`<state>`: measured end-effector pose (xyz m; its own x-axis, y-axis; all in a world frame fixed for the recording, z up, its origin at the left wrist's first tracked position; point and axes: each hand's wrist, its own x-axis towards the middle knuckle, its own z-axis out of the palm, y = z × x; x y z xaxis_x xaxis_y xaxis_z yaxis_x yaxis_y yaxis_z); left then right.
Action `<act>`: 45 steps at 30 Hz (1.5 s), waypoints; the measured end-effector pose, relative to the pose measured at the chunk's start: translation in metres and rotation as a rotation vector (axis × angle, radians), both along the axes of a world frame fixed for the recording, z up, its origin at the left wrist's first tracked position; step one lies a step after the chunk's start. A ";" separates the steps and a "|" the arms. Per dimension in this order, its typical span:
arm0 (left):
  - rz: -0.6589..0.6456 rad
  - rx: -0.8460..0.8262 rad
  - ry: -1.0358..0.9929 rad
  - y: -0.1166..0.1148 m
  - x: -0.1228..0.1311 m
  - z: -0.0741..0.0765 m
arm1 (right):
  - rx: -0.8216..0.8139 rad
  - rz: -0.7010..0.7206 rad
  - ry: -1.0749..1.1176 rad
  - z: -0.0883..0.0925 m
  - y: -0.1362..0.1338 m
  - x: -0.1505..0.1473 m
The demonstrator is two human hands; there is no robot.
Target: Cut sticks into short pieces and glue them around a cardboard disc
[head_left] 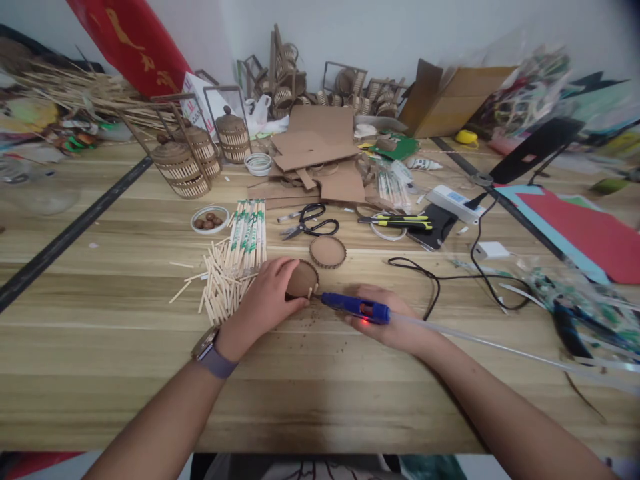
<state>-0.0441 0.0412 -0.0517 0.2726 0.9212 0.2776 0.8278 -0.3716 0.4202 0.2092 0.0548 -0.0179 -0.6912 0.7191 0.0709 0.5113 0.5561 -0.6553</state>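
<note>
My left hand [270,293] holds a round brown cardboard disc [302,280] by its left and lower edge, flat near the table. Two short pale stick pieces stand at the disc's lower right rim. In my right hand [390,320] is a blue glue gun [355,307] with a red light and a long clear glue stick out of its back; its tip points left, at the disc's rim beside the stick pieces. A second disc [328,253] with a ridged rim lies just behind. Cut sticks [223,283] are piled left of my left hand.
Behind the discs lie black-handled scissors [313,222], wrapped chopsticks [248,233] and a bowl of brown balls [209,219]. Stacked cardboard [320,140] and small lanterns [180,167] stand farther back. A yellow cutter [400,221], phone [434,227] and black cable [435,283] are at right.
</note>
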 end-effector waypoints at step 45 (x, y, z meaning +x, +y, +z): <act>-0.020 0.021 0.026 0.000 0.000 0.003 | -0.034 -0.066 -0.053 0.003 -0.002 -0.002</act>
<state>-0.0441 0.0408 -0.0484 0.2984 0.9096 0.2890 0.8309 -0.3966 0.3904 0.2077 0.0527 -0.0153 -0.6441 0.7648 0.0101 0.5808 0.4977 -0.6442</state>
